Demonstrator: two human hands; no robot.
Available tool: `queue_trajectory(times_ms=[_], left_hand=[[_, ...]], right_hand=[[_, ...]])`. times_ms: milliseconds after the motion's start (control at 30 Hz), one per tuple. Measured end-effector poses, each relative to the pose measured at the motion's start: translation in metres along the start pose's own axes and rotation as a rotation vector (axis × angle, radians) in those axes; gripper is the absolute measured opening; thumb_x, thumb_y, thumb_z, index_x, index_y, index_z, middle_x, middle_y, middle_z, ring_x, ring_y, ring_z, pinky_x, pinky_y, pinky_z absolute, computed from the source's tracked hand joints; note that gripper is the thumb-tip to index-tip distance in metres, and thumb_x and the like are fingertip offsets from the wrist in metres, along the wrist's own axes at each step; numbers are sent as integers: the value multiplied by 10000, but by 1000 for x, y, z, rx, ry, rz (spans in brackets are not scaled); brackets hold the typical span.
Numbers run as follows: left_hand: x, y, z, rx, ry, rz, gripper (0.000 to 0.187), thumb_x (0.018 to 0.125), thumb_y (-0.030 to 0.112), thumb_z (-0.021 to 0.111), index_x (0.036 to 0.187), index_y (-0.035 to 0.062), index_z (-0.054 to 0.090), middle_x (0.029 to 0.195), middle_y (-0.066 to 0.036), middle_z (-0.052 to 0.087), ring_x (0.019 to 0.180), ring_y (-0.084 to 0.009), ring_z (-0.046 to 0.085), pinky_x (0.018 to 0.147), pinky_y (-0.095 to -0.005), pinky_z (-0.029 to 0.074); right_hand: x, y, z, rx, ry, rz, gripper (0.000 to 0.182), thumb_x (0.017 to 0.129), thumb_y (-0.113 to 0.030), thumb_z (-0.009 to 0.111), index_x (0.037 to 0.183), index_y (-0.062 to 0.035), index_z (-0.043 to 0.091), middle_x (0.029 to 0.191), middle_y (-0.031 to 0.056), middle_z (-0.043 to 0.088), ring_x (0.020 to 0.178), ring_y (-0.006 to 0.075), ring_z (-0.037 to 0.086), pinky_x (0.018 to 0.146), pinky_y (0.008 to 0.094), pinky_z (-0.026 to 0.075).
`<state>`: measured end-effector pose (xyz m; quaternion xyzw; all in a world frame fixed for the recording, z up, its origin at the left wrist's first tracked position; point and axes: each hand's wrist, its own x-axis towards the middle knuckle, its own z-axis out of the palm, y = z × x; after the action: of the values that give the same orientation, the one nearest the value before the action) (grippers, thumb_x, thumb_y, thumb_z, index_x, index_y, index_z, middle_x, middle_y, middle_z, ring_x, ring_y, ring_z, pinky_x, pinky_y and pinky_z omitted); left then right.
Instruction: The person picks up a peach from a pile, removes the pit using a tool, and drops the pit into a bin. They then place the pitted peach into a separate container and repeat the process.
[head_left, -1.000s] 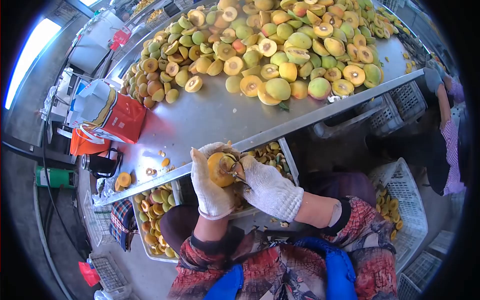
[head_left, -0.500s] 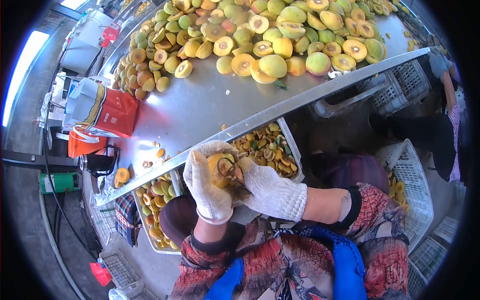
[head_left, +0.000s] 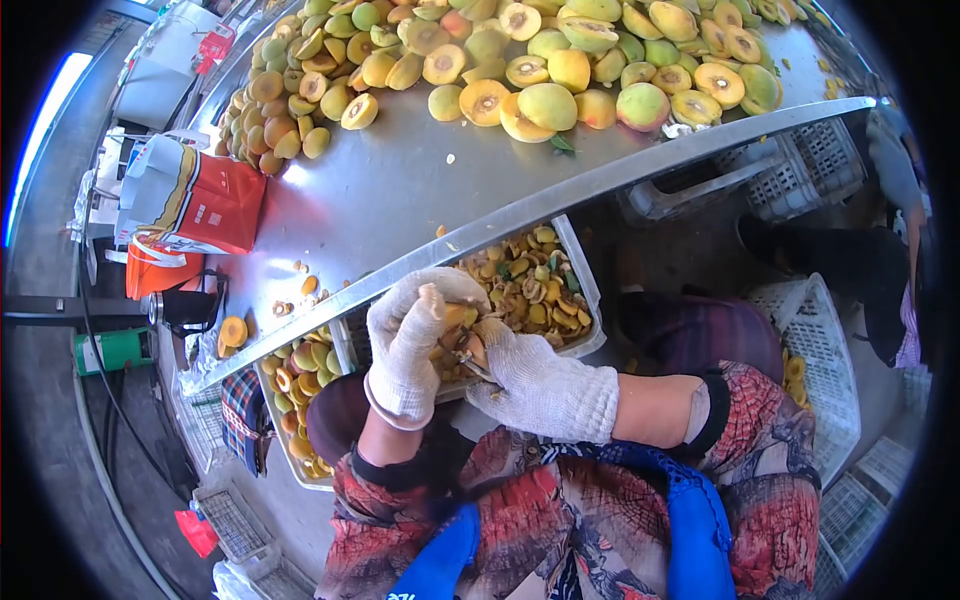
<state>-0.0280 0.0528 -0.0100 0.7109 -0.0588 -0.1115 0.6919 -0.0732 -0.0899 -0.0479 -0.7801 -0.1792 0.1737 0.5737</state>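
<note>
My left hand (head_left: pixel 403 350), in a white knit glove, is closed around a yellow peach half (head_left: pixel 458 317), which its fingers partly cover. My right hand (head_left: pixel 540 388), gloved the same way, grips a small metal pitting tool (head_left: pixel 466 360) against the peach; most of the tool is hidden by the fingers. Both hands meet over the near edge of the metal table. Just beyond them stands a crate of small peach pieces and scraps (head_left: pixel 535 290). To the left below is another crate, holding peach halves (head_left: pixel 300 385).
Many halved peaches (head_left: pixel 550 105) are heaped on the steel table (head_left: pixel 370 200). A red bag (head_left: pixel 222 205) and a black flask (head_left: pixel 185 307) stand at the left. White crates (head_left: pixel 815 350) sit at the right, near another person's dark-clothed legs (head_left: pixel 830 265).
The peach half has turned and sits lower within my left hand's fingers. Both hands stay together, with the tool still at the fruit. The whole view has shifted slightly.
</note>
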Motion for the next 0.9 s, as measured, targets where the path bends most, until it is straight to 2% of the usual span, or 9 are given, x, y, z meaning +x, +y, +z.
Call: queue_trajectory(times_ms=[100, 267, 367, 533, 600, 667, 733, 833, 900], left_hand=[[11, 7, -15, 62, -261, 2, 381, 905, 354, 559, 916, -15, 652, 886, -76, 641, 839, -150, 581, 776, -273, 454], [24, 24, -20, 158, -377, -230, 290, 881, 261, 639, 939, -22, 661, 859, -52, 644, 791, -115, 582, 712, -271, 477], [34, 34, -16, 381, -456, -263, 437, 838, 427, 631, 854, -7, 678, 852, -68, 656, 813, -145, 587, 754, -283, 461], [49, 42, -14, 497, -619, -370, 316, 845, 302, 677, 889, -12, 679, 799, -37, 658, 749, -97, 582, 703, -242, 469], [53, 41, -14, 545, -652, -394, 314, 849, 297, 676, 895, -14, 676, 801, -35, 656, 752, -91, 581, 696, -238, 469], [54, 42, -11, 552, -656, -413, 306, 851, 290, 675, 898, -13, 675, 797, -28, 651, 757, -84, 578, 693, -237, 470], [55, 40, -9, 577, -675, -374, 308, 853, 295, 674, 901, -10, 676, 800, -27, 651, 760, -84, 580, 693, -237, 471], [57, 32, -10, 539, -674, -344, 309, 862, 301, 661, 897, -6, 677, 801, -28, 653, 760, -91, 585, 695, -241, 472], [56, 29, -11, 500, -665, -361, 303, 867, 294, 654, 893, -7, 676, 800, -29, 653, 763, -93, 587, 698, -243, 472]], right_hand=[[1, -4, -3, -16, -35, 20, 404, 836, -238, 609, 1145, -7, 487, 996, 277, 564, 907, 464, 568, 757, 511, 481], [3, -6, -2, 101, -19, 4, 440, 824, -239, 629, 1148, 15, 474, 1003, 262, 573, 925, 442, 579, 793, 461, 486], [3, -11, -7, 236, -88, 96, 461, 818, -236, 638, 1151, 33, 465, 997, 244, 581, 928, 412, 592, 814, 432, 486], [5, -13, -8, 366, -150, 172, 492, 812, -219, 633, 1183, 50, 452, 984, 196, 605, 945, 319, 614, 828, 392, 493], [4, -26, -23, 552, -261, 304, 493, 811, -208, 632, 1194, 47, 454, 984, 171, 609, 948, 279, 609, 835, 369, 493], [4, -25, -26, 567, -265, 307, 488, 813, -200, 631, 1198, 45, 456, 986, 152, 613, 946, 246, 607, 834, 346, 495], [6, -10, -13, 420, -173, 180, 479, 817, -195, 630, 1194, 45, 458, 991, 139, 615, 938, 222, 607, 824, 322, 499], [5, -7, -13, 556, -181, 204, 448, 824, -193, 622, 1165, 54, 469, 1009, 128, 618, 973, 193, 595, 820, 303, 495], [5, -17, -25, 672, -302, 338, 367, 813, -181, 633, 1079, 42, 515, 901, 141, 639, 781, 167, 640, 648, 288, 532]])
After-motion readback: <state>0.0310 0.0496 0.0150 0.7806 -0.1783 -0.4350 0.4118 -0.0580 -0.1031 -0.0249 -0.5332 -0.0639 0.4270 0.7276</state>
